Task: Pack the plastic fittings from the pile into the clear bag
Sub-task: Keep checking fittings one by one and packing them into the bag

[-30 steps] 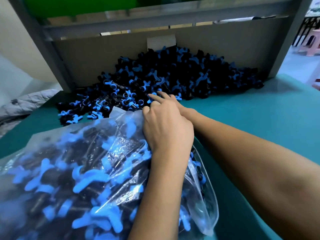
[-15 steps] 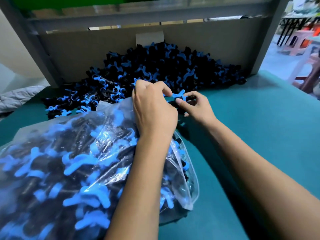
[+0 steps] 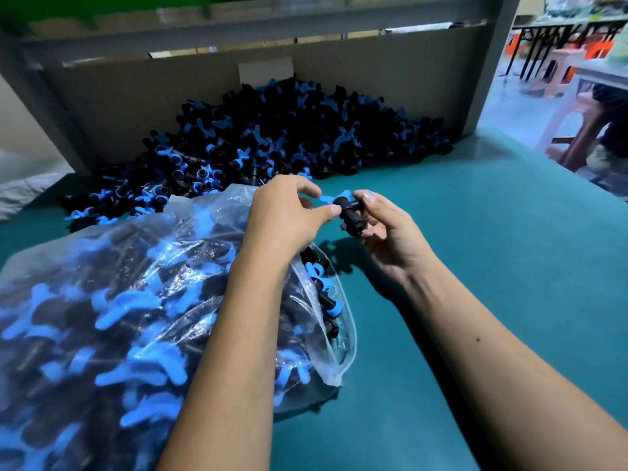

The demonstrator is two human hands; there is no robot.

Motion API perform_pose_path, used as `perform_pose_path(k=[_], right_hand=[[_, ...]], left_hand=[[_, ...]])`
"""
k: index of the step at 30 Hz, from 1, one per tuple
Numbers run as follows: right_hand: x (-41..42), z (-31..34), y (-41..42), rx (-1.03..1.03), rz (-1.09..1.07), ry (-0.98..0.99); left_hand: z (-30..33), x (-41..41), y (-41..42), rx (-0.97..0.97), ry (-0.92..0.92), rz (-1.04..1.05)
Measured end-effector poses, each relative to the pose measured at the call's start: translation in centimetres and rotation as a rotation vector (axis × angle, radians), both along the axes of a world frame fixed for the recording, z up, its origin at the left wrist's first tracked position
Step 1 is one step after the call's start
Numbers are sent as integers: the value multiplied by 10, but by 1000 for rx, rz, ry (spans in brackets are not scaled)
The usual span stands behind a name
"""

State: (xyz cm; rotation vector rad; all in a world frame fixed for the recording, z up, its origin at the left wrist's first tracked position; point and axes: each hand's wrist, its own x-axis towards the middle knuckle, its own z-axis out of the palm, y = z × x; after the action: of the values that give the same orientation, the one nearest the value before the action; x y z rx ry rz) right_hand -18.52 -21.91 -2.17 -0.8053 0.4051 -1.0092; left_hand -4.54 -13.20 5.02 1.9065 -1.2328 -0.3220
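Fitting held over the bag mouth
The bag (image 3: 112, 300) lies nearest, well filled; above its mouth both hands, left (image 3: 289, 215) and right (image 3: 390, 232), pinch one fitting (image 3: 350, 215), seemingly light and stiff, best gripped by its black body; pile (image 3: 272, 141) beyond.

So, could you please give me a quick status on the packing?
Both hands, left and right, pinch one black-and-blue plastic fitting. Clear plastic bag nearly full. Nothing blocking.
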Motion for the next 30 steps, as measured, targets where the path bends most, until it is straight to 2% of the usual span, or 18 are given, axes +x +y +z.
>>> perform_pose_path(k=[3, 9, 15, 22, 27, 30], right_hand=[[0, 0, -2, -2, 28, -50], [0, 2, -3, -67, 85, -29], [2, 4, -1, -183, 50, 66], [3, 3, -2, -190, 67, 67], [-5, 5, -13, -80, -112, 45], [-2, 4, -12, -126, -91, 66]], left_hand=[[-1, 0, -1, -7, 82, 43], [1, -1, 0, -126, 151, 132], [-1, -2, 0, -127, 286, 117], [1, 1, 2, -143, 319, 144], [5, 7, 4, -239, 360, 198], [3, 4, 3, -212, 325, 185]])
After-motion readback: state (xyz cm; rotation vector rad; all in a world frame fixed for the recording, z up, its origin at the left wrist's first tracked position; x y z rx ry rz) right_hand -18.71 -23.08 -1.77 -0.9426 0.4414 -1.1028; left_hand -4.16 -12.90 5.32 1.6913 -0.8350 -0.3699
